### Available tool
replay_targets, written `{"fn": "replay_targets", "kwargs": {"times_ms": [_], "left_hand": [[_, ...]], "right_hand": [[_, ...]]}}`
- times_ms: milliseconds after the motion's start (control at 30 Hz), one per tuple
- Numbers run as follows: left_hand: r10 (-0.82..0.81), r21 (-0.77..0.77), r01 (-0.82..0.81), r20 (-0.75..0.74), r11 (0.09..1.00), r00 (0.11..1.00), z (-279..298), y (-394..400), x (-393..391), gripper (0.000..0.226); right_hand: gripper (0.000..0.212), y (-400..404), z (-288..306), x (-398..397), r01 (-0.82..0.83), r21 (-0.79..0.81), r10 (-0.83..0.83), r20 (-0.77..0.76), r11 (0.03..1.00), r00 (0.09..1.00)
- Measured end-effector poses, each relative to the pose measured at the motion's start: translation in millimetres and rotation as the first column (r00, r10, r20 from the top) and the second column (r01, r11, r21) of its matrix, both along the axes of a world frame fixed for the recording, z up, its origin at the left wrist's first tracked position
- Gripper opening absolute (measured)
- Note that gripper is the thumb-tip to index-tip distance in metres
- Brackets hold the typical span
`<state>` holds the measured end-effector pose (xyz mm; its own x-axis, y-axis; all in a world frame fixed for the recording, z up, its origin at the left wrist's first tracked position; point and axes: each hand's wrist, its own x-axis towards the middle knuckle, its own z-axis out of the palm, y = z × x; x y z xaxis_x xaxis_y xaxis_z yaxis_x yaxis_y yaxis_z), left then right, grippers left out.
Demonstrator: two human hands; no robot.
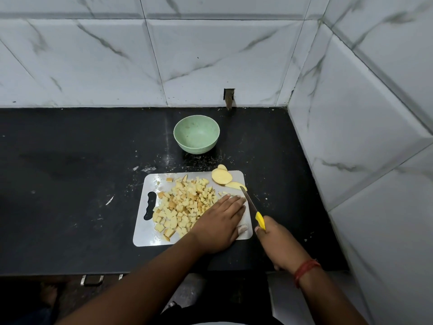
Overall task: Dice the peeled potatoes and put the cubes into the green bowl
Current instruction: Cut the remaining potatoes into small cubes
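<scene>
Even, cool light is falling from above, leaving soft shadows. Glare is showing on the cutting board point(150, 238) and a faint sheen on the counter point(70, 160). Wide-angle distortion is bending tile lines toward three o'clock; focus is holding sharp centrally.

l hand point(220, 221) flat, fingers straight; r hand point(278, 242) grip curled shut.

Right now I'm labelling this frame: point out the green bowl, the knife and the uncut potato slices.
green bowl point(196, 133): head view, inner wall.
knife point(260, 220): head view, yellow handle.
uncut potato slices point(221, 176): head view, largest slice's face.
</scene>
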<state>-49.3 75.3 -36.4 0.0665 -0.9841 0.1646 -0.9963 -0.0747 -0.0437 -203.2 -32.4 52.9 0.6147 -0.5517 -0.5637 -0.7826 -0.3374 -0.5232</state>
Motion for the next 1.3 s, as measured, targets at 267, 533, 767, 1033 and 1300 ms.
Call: {"fn": "replay_targets", "kwargs": {"times_ms": [267, 533, 767, 1033, 1300], "left_hand": [[0.090, -0.003, -0.090, 0.013, 0.996, 0.996, -4, 1, 3, 0.057], [0.254, 0.007, -0.254, 0.020, 0.967, 0.967, 3, 3, 10, 0.062], [0.221, 0.043, -0.223, 0.035, 0.974, 0.975, -3, -5, 7, 0.069], [0.242, 0.026, -0.241, -0.023, 0.970, 0.970, -8, 0, 7, 0.066], [0.238, -0.013, -0.239, -0.018, 0.971, 0.971, -12, 4, 9, 0.061]], "right_hand": [[0.015, 0, -3, -3, 0.014, 0.050, -0.016, 0.049, 0.999, 0.999], [0.016, 0, -9, -1, 0.000, 0.009, 0.001, -0.030, 1.000, 1.000], [0.014, -4, -19, 8, 0.021, 0.008, -0.020, -0.116, 1.000, 0.993], [0.010, 0, -23, 17, -0.035, -0.056, 0.023, -0.207, 0.998, 0.978], [0.022, 0, -33, 22, -0.042, -0.150, 0.016, -0.171, 0.988, 0.985]]}}
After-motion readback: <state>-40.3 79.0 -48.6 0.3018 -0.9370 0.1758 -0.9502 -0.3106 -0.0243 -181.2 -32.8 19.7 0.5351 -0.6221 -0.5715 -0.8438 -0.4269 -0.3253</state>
